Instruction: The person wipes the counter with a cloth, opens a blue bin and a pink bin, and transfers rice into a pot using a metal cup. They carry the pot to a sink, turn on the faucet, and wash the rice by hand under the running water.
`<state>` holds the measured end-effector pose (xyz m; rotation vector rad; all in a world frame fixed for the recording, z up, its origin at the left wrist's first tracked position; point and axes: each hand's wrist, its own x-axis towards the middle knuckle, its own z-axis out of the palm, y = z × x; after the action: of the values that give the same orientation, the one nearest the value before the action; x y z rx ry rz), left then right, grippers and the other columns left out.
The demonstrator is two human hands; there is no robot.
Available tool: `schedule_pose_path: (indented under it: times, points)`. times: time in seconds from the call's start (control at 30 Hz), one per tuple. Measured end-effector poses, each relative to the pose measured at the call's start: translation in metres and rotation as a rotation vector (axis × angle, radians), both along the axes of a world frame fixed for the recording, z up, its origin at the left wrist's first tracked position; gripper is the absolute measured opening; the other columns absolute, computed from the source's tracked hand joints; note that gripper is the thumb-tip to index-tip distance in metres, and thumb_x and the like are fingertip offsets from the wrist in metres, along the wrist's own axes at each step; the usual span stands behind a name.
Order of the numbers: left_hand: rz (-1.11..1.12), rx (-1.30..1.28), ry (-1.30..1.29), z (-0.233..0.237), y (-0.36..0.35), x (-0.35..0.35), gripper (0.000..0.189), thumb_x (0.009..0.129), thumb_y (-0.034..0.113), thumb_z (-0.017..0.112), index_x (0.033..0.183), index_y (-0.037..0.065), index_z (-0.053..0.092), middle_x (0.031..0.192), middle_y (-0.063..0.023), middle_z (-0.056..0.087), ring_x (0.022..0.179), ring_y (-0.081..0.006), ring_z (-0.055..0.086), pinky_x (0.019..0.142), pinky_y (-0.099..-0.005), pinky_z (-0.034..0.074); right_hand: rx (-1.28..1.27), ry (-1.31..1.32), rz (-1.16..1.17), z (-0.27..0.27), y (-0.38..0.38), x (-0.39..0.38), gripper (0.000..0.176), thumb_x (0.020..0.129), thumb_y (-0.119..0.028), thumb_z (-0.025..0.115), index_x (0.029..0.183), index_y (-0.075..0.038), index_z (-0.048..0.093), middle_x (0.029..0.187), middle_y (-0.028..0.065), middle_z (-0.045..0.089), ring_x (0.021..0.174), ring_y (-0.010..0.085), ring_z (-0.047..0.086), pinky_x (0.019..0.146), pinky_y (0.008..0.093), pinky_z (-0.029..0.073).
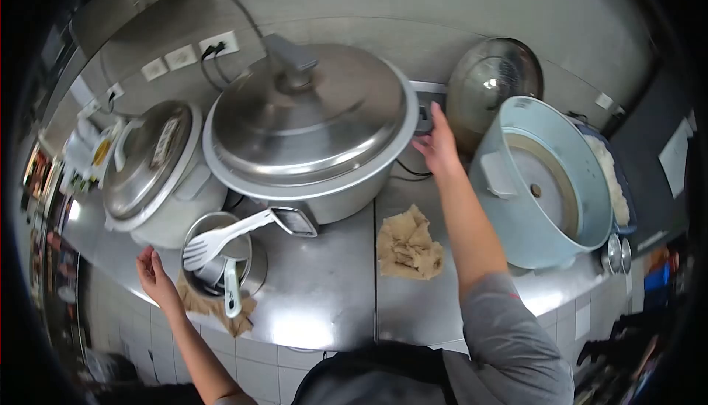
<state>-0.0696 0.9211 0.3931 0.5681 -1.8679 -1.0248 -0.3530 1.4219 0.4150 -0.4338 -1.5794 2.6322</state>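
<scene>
A large rice cooker [346,202] with a domed metal lid [332,117] stands at the centre back of the steel counter. At its right side, by the side handle, is my right hand [440,143], its fingers apart; whether it touches the cooker is hard to tell. My left hand [156,279] hangs at the counter's front left edge, fingers loosely bent with nothing visible in them. Close to it is a metal pot [256,268] holding a white slotted spatula [206,246] and a white-handled utensil [232,287]. A crumpled brown cloth [409,246] lies right of centre.
A smaller lidded cooker [166,217] is at the left. At the right are a tilted pale blue pot [490,206], a metal lid [494,80] against the wall and a bin of something white [608,176]. Another brown cloth [240,316] lies under the metal pot.
</scene>
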Motion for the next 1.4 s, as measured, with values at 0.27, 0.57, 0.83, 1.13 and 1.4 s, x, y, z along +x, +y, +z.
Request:
schedule_pose_path:
  times: [0.27, 0.57, 0.83, 1.13, 1.4]
  points:
    - [-0.577, 0.183, -0.053, 0.059, 0.056, -0.083, 0.011, 0.087, 0.011, 0.053, 0.094, 0.003, 0.056, 0.098, -0.0046, 0.058, 0.097, -0.0126, 0.051, 0.090, -0.0253, 0.036, 0.050, -0.068, -0.116, -0.022, -0.007, -0.039, 0.031, 0.074, -0.009, 0.057, 0.104, -0.006, 0.051, 0.089, 0.0079, 0.056, 0.081, 0.0193, 0.049, 0.063, 0.0376, 0.034]
    - [-0.486, 0.136, -0.214, 0.059, 0.054, -0.057, 0.017, 0.086, 0.008, 0.052, 0.102, 0.003, 0.055, 0.105, -0.0067, 0.056, 0.103, -0.0157, 0.050, 0.093, -0.0282, 0.034, -0.118, 0.055, -0.374, -0.018, -0.031, 0.113, 0.037, 0.072, 0.002, 0.054, 0.108, 0.000, 0.047, 0.085, 0.0043, 0.055, 0.073, 0.0129, 0.052, 0.065, 0.0249, 0.043]
    - [-0.284, -0.007, -0.338, 0.043, 0.059, 0.017, 0.027, 0.075, 0.011, 0.064, 0.100, 0.004, 0.059, 0.106, -0.0104, 0.059, 0.102, -0.0229, 0.053, 0.092, -0.0324, 0.037, -0.110, -0.012, -0.177, -0.035, 0.039, 0.126, 0.028, 0.081, -0.014, 0.046, 0.103, 0.002, 0.052, 0.094, 0.0119, 0.060, 0.089, 0.0209, 0.058, 0.079, 0.0329, 0.048]
    - [-0.379, -0.237, -0.527, 0.025, 0.059, 0.033, 0.041, 0.075, 0.029, 0.066, 0.106, 0.004, 0.059, 0.111, -0.0139, 0.056, 0.106, -0.0305, 0.050, 0.092, -0.0380, 0.039, -0.142, 0.250, -0.022, -0.021, 0.046, 0.118, 0.051, 0.088, -0.035, 0.044, 0.126, -0.001, 0.042, 0.121, 0.0105, 0.050, 0.111, 0.0238, 0.046, 0.099, 0.0377, 0.034]
    - [-0.437, -0.701, -0.792, -0.004, 0.059, -0.027, 0.034, 0.075, 0.023, 0.063, 0.101, 0.004, 0.057, 0.090, -0.0143, 0.059, 0.087, -0.0319, 0.053, 0.080, -0.0406, 0.042, 0.780, 0.150, -0.017, -0.137, 0.078, 0.167, 0.052, 0.090, -0.035, 0.045, 0.126, 0.003, 0.041, 0.126, 0.0157, 0.046, 0.115, 0.0239, 0.044, 0.099, 0.0361, 0.031]
